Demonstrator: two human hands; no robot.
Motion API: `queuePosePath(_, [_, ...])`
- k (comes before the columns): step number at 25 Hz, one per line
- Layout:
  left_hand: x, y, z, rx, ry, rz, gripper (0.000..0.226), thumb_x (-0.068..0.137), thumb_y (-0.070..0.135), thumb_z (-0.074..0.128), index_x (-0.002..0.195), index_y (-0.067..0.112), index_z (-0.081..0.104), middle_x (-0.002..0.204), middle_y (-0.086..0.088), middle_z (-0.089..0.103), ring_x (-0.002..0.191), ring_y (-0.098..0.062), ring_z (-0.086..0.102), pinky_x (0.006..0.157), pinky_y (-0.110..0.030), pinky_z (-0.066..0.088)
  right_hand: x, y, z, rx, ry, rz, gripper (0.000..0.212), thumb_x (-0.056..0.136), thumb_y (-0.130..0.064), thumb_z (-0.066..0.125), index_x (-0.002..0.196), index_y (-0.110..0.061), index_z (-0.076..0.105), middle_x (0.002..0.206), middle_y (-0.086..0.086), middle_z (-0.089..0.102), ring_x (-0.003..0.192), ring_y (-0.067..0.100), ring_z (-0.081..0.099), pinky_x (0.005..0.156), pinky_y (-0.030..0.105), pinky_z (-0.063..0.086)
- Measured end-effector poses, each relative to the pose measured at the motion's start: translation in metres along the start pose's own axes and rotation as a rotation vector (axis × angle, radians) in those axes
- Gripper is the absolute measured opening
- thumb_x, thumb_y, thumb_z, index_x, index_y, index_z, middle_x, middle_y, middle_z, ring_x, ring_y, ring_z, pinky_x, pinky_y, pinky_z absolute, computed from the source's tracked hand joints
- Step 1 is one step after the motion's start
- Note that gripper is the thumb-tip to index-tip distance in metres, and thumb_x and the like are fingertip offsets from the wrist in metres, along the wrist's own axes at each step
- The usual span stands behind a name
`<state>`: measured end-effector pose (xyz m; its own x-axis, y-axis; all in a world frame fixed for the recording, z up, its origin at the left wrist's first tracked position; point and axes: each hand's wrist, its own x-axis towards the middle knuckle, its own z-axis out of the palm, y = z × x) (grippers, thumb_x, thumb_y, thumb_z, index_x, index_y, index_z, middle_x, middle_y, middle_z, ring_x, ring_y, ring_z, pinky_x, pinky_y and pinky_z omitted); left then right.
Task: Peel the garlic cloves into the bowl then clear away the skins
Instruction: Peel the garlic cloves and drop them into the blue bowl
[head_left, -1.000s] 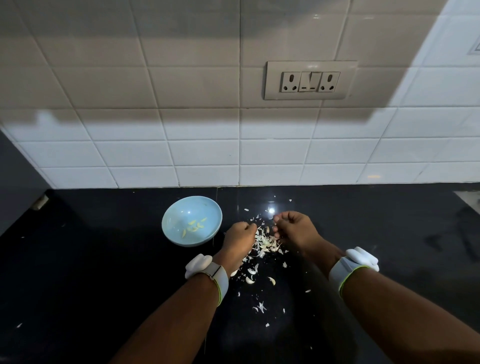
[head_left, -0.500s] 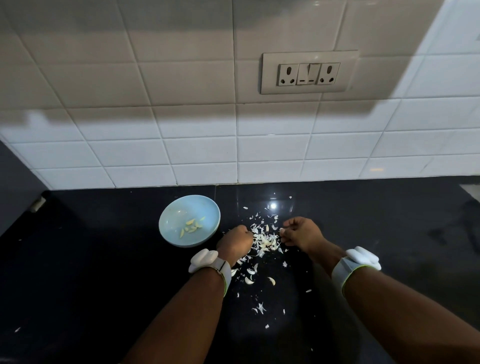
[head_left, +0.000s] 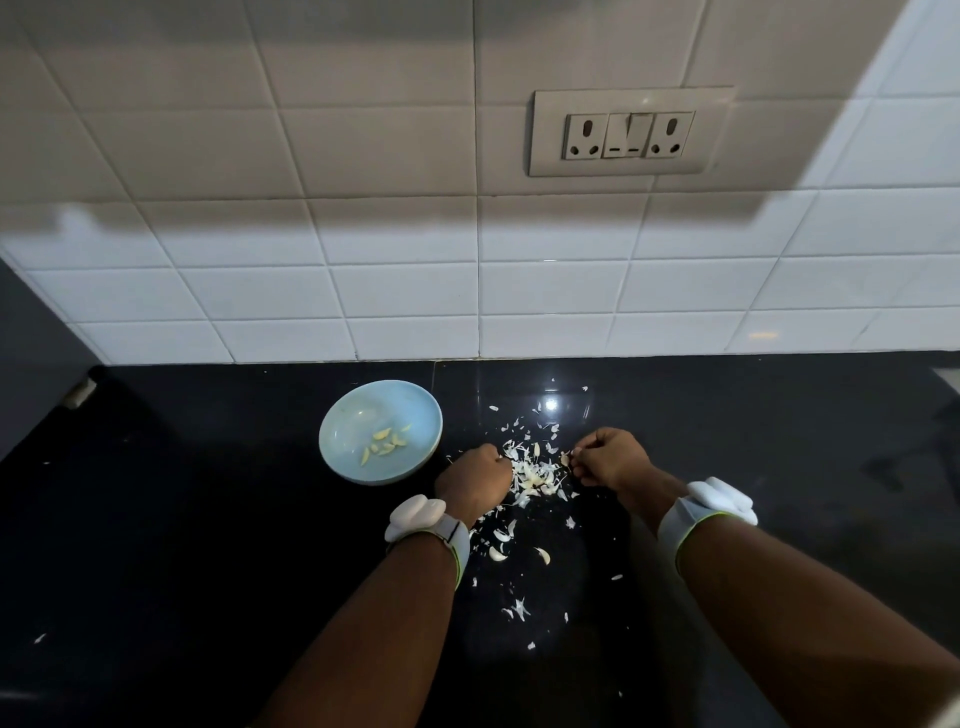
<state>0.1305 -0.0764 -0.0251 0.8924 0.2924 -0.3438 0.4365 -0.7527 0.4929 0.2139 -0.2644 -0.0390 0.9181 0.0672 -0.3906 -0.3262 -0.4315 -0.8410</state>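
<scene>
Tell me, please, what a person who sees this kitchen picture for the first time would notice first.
The eye falls first on the pale garlic skins scattered on the black counter, between the left hand and the right hand. Beside the left hand stands a light blue bowl holding a few peeled cloves.

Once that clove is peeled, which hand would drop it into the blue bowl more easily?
Probably the left hand: it sits right beside the blue bowl, while the right hand, pinching a small garlic piece, lies beyond the skin pile.
</scene>
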Motion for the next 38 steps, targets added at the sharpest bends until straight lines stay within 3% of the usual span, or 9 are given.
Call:
queuePosePath(9, [-0.003,-0.001,0.004,-0.005,0.028,0.014,0.023,0.097,0.032,0.037,0.093,0.018,0.054,0.111,-0.010,0.067,0.101,-0.034,0.063,0.078,-0.035,0.044,-0.002,-0.009,0.002,-0.088,0.006,0.021,0.022,0.097,0.001,0.061,0.078,-0.009,0.061,0.066,0.008,0.065,0.051,0.015,0.059,0.041,0.022,0.050])
queuePosePath(15, [-0.004,-0.004,0.006,-0.002,0.050,0.018,0.027,0.098,0.035,0.037,0.094,0.017,0.056,0.106,-0.007,0.066,0.097,-0.033,0.063,0.073,-0.033,0.043,-0.004,-0.005,0.008,-0.252,0.074,-0.053,0.016,0.091,-0.011,0.064,0.076,-0.015,0.067,0.074,0.011,0.074,0.059,0.023,0.067,0.058,0.037,0.062])
queuePosePath(18, [-0.004,-0.010,0.010,0.001,0.063,0.052,0.035,0.102,0.044,0.039,0.084,0.018,0.054,0.107,-0.007,0.062,0.096,-0.033,0.062,0.074,-0.033,0.044,-0.008,0.006,0.008,-0.154,0.095,-0.087,0.016,0.097,-0.016,0.062,0.081,-0.016,0.066,0.074,0.004,0.073,0.064,0.019,0.066,0.065,0.036,0.059])
queuePosePath(22, [-0.005,-0.017,0.019,-0.065,0.094,0.083,0.052,0.100,0.059,0.043,0.081,0.016,0.065,0.099,-0.001,0.057,0.086,-0.027,0.063,0.080,-0.038,0.053,-0.019,0.008,0.006,0.073,0.034,-0.120,0.026,0.105,-0.022,0.057,0.083,-0.011,0.065,0.071,0.003,0.067,0.061,0.014,0.055,0.058,0.027,0.048])
queuePosePath(27, [-0.019,-0.016,0.023,-0.484,0.203,0.041,0.007,0.096,0.032,0.062,0.094,0.032,0.069,0.097,0.011,0.072,0.087,-0.010,0.066,0.077,-0.029,0.053,-0.039,0.007,0.017,0.181,0.110,-0.154,0.025,0.101,-0.024,0.064,0.083,-0.007,0.069,0.065,0.000,0.060,0.056,0.010,0.049,0.055,0.026,0.044])
queuePosePath(29, [-0.023,-0.005,0.021,-0.693,0.193,0.051,0.010,0.097,0.029,0.064,0.094,0.024,0.073,0.090,0.009,0.072,0.082,-0.008,0.065,0.078,-0.029,0.052,-0.050,0.003,0.029,0.434,0.068,-0.102,0.013,0.102,-0.015,0.062,0.096,-0.005,0.069,0.073,0.004,0.063,0.059,0.011,0.054,0.052,0.024,0.047])
queuePosePath(31, [-0.030,0.009,0.013,-0.889,0.156,0.041,0.022,0.099,0.028,0.064,0.093,0.009,0.073,0.078,0.002,0.067,0.064,-0.009,0.058,0.065,-0.026,0.050,-0.064,-0.006,0.043,0.588,-0.024,-0.096,0.010,0.102,-0.009,0.060,0.101,-0.004,0.068,0.077,0.007,0.065,0.059,0.012,0.057,0.053,0.025,0.049])
queuePosePath(34, [-0.043,0.023,-0.001,-1.132,0.074,0.016,0.018,0.101,0.018,0.063,0.091,0.003,0.068,0.067,-0.001,0.060,0.044,0.000,0.051,0.043,-0.014,0.040,-0.078,-0.015,0.057,0.626,-0.105,-0.132,0.015,0.104,-0.008,0.057,0.103,-0.001,0.070,0.077,0.009,0.068,0.059,0.013,0.061,0.055,0.025,0.054])
queuePosePath(38, [-0.050,0.023,-0.014,-1.257,0.048,-0.019,0.012,0.100,0.008,0.062,0.089,0.005,0.066,0.064,-0.002,0.060,0.038,-0.001,0.048,0.035,-0.014,0.034,-0.089,-0.021,0.062,0.574,-0.121,-0.200,0.019,0.105,-0.008,0.055,0.110,-0.003,0.072,0.077,0.005,0.069,0.064,0.011,0.059,0.061,0.024,0.053])
